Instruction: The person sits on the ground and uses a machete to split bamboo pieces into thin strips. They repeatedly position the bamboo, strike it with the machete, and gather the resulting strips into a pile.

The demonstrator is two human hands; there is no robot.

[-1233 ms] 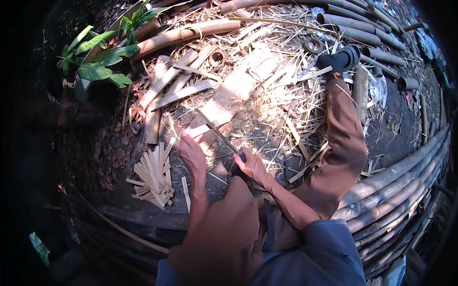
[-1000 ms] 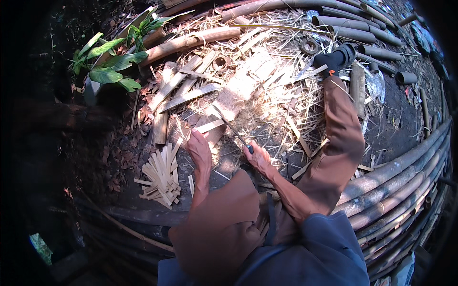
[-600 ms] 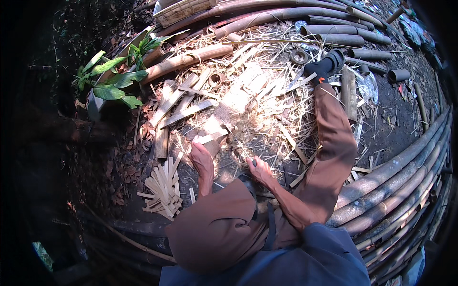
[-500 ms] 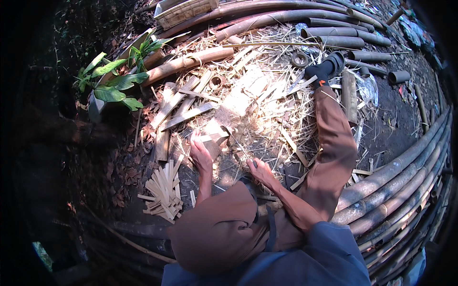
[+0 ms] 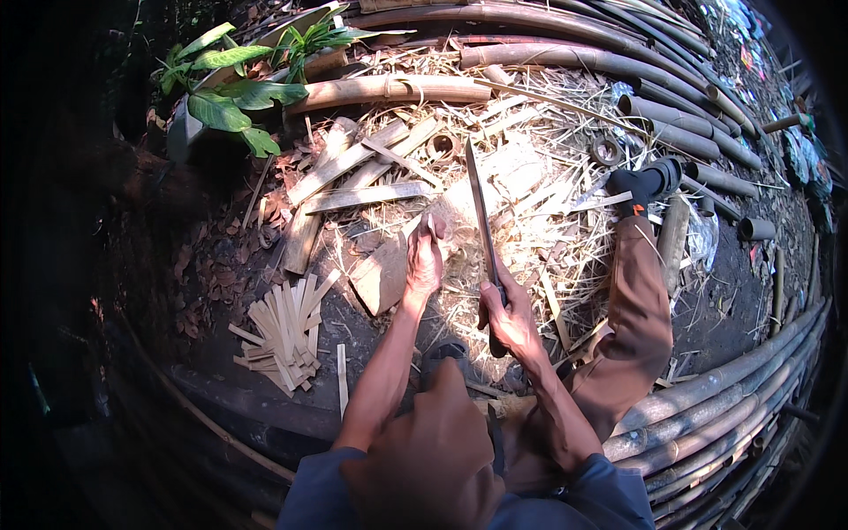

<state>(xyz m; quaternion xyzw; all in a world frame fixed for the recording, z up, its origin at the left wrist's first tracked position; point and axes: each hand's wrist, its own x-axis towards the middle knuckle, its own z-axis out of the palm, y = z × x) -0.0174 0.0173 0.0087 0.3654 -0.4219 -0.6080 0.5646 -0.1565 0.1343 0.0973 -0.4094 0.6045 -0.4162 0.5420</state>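
the right hand is wrapped round the handle of a long knife, its blade pointing away; the left hand is curled, and whether it pinches anything i cannot tell. a wooden block lies below and beyond the left hand, split bamboo pieces farther out, pale strips heaped to its left. right of the right hand, an outstretched leg blocks the way to bamboo poles.
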